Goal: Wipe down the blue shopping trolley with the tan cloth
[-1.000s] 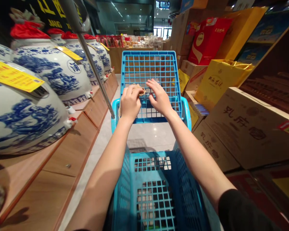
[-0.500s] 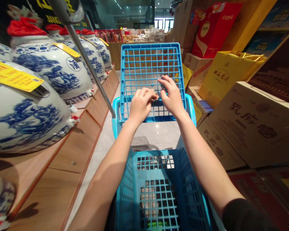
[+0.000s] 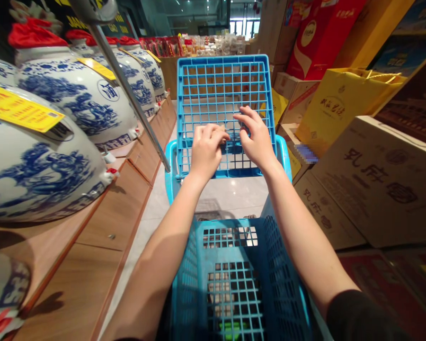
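Observation:
My left hand [image 3: 206, 146] hovers palm down over the blue grid basket [image 3: 184, 87] on the shopping cart. Its fingers are loosely bent, and I see nothing held in them. Just to the right, my right hand [image 3: 256, 138] has its fingers apart and slightly curled, with nothing in it. A gap separates the two hands. Whether either one touches the grid cannot be made out. Nearer to me, below my forearms, is the cart's lower blue basket [image 3: 230, 265], with a bit of green [image 3: 232, 329] at its bottom.
White-and-blue jars [image 3: 85, 102] with red cloth tops line a wooden ledge [image 3: 102, 222] on the left. A metal pole [image 3: 137, 104] slants beside the cart. Cartons [image 3: 386, 180], a yellow bag [image 3: 341, 106] and a red bag [image 3: 315, 42] crowd the right. Packaged goods [image 3: 213, 46] stand ahead.
The view has shifted slightly, with the upper basket standing a little higher and the bags on the right moved outward. My hands keep nearly the same pose, slightly farther apart.

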Available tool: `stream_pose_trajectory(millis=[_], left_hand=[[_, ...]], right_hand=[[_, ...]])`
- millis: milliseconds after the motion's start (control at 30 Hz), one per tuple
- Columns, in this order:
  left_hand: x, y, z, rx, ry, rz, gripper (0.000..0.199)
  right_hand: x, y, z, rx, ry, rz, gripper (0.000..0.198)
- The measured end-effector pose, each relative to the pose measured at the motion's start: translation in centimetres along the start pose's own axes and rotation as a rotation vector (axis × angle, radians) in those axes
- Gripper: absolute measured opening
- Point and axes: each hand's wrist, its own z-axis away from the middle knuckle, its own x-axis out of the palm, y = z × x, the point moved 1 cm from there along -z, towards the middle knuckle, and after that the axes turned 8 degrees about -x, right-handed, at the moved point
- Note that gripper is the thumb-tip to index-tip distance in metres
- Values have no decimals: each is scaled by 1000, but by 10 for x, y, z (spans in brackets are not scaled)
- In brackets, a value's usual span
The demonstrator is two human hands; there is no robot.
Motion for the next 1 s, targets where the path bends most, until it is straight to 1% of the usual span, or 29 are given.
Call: stream_pose_trajectory(millis=[67, 100, 133, 167, 267, 333, 367, 433, 467, 533, 567, 600, 633, 667, 800, 867, 933, 1000], left_hand=[[7, 10, 0, 104, -105, 5, 40], [6, 10, 0, 113, -118, 8, 41], [3, 5, -2, 92, -101, 11, 43], [-3, -3, -3, 39, -51, 11, 46], [-21, -33, -6, -161, 166, 20, 54], [-27, -45, -6, -239, 246, 11, 53], [-27, -46, -6, -251, 257, 2, 51], [-19, -38, -5, -210, 206, -9, 45], [-12, -30, -4, -160, 148, -8, 42], [1, -11, -3, -10, -19, 11, 38], [5, -4, -2, 51, -83, 24, 37], [7, 0, -2, 85, -120, 33, 38], [7, 2, -3, 90, -128, 42, 39], [4, 0, -3, 65, -109, 51, 40], [-21, -23, -6, -154, 104, 67, 49], [-26, -29, -5, -223, 166, 53, 49], [-20, -24, -1, -223, 138, 26, 46], [-3, -11, 2, -158, 54, -8, 48]], right_hand=[[-4, 3, 0, 4, 12, -3, 50], [-7, 6, 1, 7, 28, -5, 49], [-11, 8, 1, 9, 49, -8, 48], [-15, 11, 2, 12, 77, -13, 46], [-26, 18, 3, 28, 183, -39, 42], [-30, 20, 3, 55, 248, -65, 39], [-30, 21, 3, 71, 273, -79, 37], [-29, 20, 3, 92, 292, -108, 34], [-27, 19, 3, 95, 289, -120, 33], [-24, 17, 3, 94, 274, -139, 31], [-23, 17, 3, 94, 267, -147, 31], [-22, 17, 4, 96, 265, -157, 31], [-22, 18, 4, 101, 267, -169, 31], [-22, 18, 4, 110, 273, -183, 31], [-25, 23, 5, 158, 313, -221, 31], [-25, 26, 5, 165, 333, -233, 31], [-24, 28, 5, 156, 339, -254, 30], [-23, 30, 5, 142, 330, -271, 30]])
